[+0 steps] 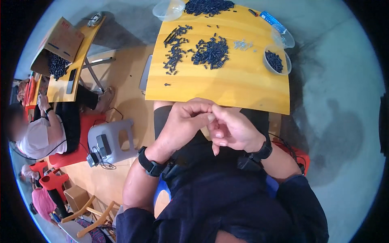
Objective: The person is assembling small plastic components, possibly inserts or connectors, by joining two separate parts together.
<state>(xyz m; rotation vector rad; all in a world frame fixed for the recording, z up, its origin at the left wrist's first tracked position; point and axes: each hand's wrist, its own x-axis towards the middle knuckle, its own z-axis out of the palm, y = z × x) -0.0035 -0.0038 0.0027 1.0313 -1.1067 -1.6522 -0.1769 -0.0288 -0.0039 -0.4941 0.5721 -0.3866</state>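
My left hand [183, 122] and my right hand [239, 128] meet in front of my body, just off the near edge of the yellow table [243, 87]. Thumbs and forefingers pinch together at one spot; whatever is between them is too small or hidden to make out. The other right fingers curl loosely downward. Beyond my hands, a heap of small dark tube-like pieces [210, 52] lies mid-table, with a looser scatter of similar pieces [174, 56] to its left. Small clear pieces [242, 44] lie right of the heap.
A clear bowl [289, 65] holding dark pieces stands at the table's right edge. At the back are another dark heap [208, 6], a clear tub [168, 11] and a blue box [273, 21]. Leftward, a seated person [42, 135] works near a cardboard box [65, 38] and a grey stool [112, 141].
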